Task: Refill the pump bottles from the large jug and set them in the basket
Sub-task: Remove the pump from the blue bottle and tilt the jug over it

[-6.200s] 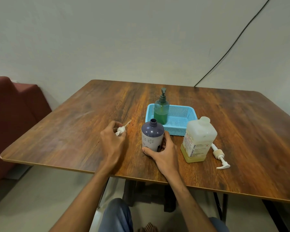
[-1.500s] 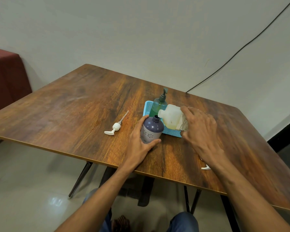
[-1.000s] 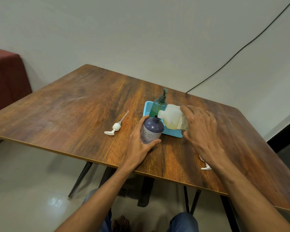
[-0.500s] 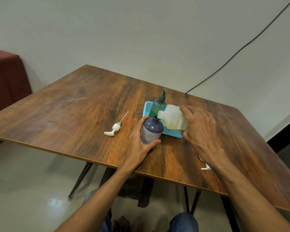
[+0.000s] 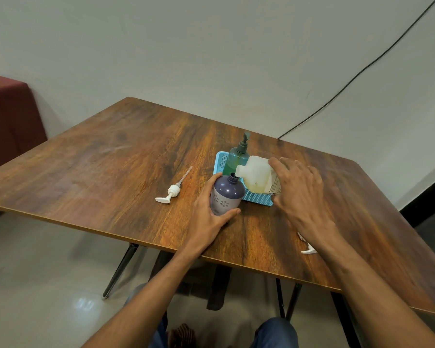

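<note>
My left hand (image 5: 209,215) grips the purple bottle (image 5: 227,194), which stands open-necked on the table near the front edge. My right hand (image 5: 300,194) holds the white jug (image 5: 258,177) tipped on its side, its mouth right at the purple bottle's neck; yellowish liquid lies in the jug's lower side. Behind them, a green pump bottle (image 5: 237,156) stands in the blue basket (image 5: 259,197). The purple bottle's white pump head (image 5: 172,192) lies on the table to the left.
Another white pump (image 5: 307,248) lies on the wooden table (image 5: 111,167) under my right wrist. A dark red seat (image 5: 8,116) is at the far left. A black cable (image 5: 349,79) runs up the wall.
Since six seconds ago my left hand put down the pump head and took over the purple bottle; my right hand lifted and tipped the jug. Over the last second nothing visibly moved.
</note>
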